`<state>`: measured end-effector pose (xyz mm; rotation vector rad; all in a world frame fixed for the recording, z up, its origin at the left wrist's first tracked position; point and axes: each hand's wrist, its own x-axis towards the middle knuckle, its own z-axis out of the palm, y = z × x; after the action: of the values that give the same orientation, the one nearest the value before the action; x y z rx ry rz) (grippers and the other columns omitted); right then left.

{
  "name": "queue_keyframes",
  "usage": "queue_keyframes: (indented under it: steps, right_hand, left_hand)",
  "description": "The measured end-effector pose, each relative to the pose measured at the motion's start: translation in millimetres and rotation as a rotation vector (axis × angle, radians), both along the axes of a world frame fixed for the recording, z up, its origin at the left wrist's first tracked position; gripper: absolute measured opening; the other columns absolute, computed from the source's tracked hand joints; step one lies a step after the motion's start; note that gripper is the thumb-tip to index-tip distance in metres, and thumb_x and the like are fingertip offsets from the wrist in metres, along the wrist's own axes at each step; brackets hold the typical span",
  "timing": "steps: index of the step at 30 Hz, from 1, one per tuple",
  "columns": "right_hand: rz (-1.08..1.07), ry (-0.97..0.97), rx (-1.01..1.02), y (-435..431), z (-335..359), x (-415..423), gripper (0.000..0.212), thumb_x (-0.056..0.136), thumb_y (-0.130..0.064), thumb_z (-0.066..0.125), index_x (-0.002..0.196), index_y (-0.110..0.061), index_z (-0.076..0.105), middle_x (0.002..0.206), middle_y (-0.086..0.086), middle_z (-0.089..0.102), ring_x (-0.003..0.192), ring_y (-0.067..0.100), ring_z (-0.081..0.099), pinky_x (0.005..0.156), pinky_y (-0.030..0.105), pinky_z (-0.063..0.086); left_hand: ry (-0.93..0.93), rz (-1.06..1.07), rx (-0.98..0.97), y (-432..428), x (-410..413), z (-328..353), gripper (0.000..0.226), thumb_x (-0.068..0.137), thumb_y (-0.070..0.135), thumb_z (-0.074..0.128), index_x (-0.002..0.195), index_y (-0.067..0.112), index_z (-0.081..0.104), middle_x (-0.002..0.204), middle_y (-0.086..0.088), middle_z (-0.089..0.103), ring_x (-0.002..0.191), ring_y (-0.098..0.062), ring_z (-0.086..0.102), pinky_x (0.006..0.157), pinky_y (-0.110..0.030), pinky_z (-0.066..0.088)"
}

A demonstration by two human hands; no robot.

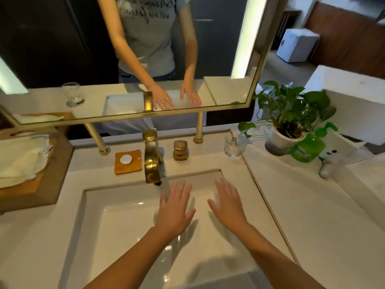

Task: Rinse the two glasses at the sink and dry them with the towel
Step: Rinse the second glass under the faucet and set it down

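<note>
Both hands hover palm-down, grips spread and empty, over the sink (116, 217): left hand (175, 209), right hand (228, 207). One glass (233, 146) at one o'clock on the worktop (312, 215); towel (20, 161) at ten. Green bottle (308, 150) label unreadable.

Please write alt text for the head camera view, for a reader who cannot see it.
Two empty, open hands, left hand and right hand, hover over a white sink below a gold faucet. One glass stands by a potted plant; a towel lies left.
</note>
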<state>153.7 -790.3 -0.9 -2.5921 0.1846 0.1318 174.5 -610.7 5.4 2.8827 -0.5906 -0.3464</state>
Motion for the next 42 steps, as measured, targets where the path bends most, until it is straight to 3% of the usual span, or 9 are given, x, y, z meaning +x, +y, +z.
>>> queue_keyframes:
  steps: [9,14,17,22,24,27,31,36,42]
  right_hand:
    - [0.438,0.079,-0.171,102,5,-26,0.060,0.100,-0.044,0.039,0.153,-0.031,0.015,0.163,-0.002,-0.008,0.150,0.021,-0.010,0.120,0.045,-0.001]
    - [0.600,0.106,-0.242,159,3,-22,0.073,0.095,-0.054,0.042,0.154,-0.031,0.006,0.163,-0.004,-0.013,0.150,0.019,-0.012,0.119,0.048,-0.003]
    - [0.689,0.114,-0.232,205,2,-21,0.080,0.091,-0.059,0.047,0.154,-0.032,0.005,0.162,-0.006,-0.013,0.150,0.018,-0.011,0.119,0.048,-0.003]
    - [0.795,0.144,-0.118,259,2,-23,0.085,0.088,-0.057,0.054,0.154,-0.030,0.008,0.163,-0.007,-0.007,0.150,0.015,-0.008,0.120,0.044,-0.004]
    - [0.851,0.144,-0.091,283,2,-26,0.085,0.088,-0.057,0.054,0.154,-0.030,0.008,0.163,-0.007,-0.004,0.150,0.013,-0.007,0.120,0.042,-0.004]
    - [0.928,0.135,-0.088,322,2,-29,0.083,0.089,-0.058,0.053,0.154,-0.029,0.011,0.164,-0.006,0.000,0.150,0.014,-0.004,0.122,0.046,-0.002]
    - [1.039,0.109,-0.093,370,-5,-31,0.092,0.084,-0.065,0.054,0.154,-0.024,0.011,0.164,-0.002,0.004,0.151,0.019,-0.002,0.120,0.051,-0.001]
    - [1.017,0.013,0.020,419,-20,-41,0.085,0.080,-0.069,0.054,0.150,-0.033,0.022,0.160,-0.007,0.021,0.150,0.016,0.006,0.119,0.049,-0.005]
    - [0.783,0.002,0.234,426,-19,-45,0.060,0.081,-0.057,0.061,0.135,-0.038,0.044,0.145,-0.013,0.046,0.144,0.012,0.024,0.122,0.044,0.002]
  left_hand:
    - [-0.035,0.209,0.125,99,-46,-6,0.082,0.092,0.061,0.031,0.147,0.024,-0.017,0.151,0.002,-0.028,0.139,-0.022,-0.029,0.092,-0.043,-0.039]
    - [-0.021,0.288,0.127,166,-69,1,0.081,0.076,0.065,0.033,0.141,0.017,0.036,0.144,-0.009,0.048,0.139,-0.029,0.030,0.109,-0.050,0.000]
    - [-0.084,0.362,0.128,214,-82,11,0.080,0.077,0.065,0.031,0.140,0.016,0.036,0.143,-0.009,0.050,0.134,-0.032,0.043,0.105,-0.052,0.015]
    - [-0.164,0.439,-0.030,270,-101,38,0.074,0.086,0.053,0.042,0.148,0.025,0.015,0.159,-0.005,0.016,0.147,-0.027,0.007,0.116,-0.049,0.007]
    - [-0.210,0.529,-0.244,294,-110,47,0.058,0.088,0.042,0.049,0.141,0.024,0.035,0.154,-0.003,0.030,0.143,-0.026,0.023,0.117,-0.045,0.021]
    - [-0.303,0.627,-0.369,330,-126,54,0.020,0.086,0.035,0.055,0.104,0.027,0.053,0.112,0.005,0.054,0.105,-0.014,0.050,0.081,-0.023,0.043]
    - [-0.154,0.593,-0.288,365,-138,55,0.014,0.087,0.044,0.051,0.096,0.035,0.045,0.098,0.012,0.055,0.084,-0.011,0.055,0.067,-0.021,0.046]
    - [0.111,0.440,0.157,366,-127,54,0.050,0.093,0.039,0.043,0.138,0.022,0.033,0.130,-0.004,0.055,0.115,-0.024,0.055,0.093,-0.034,0.043]
    - [0.142,0.392,0.207,365,-116,54,0.049,0.099,0.031,0.038,0.144,0.019,0.024,0.131,-0.007,0.056,0.113,-0.025,0.058,0.091,-0.033,0.046]
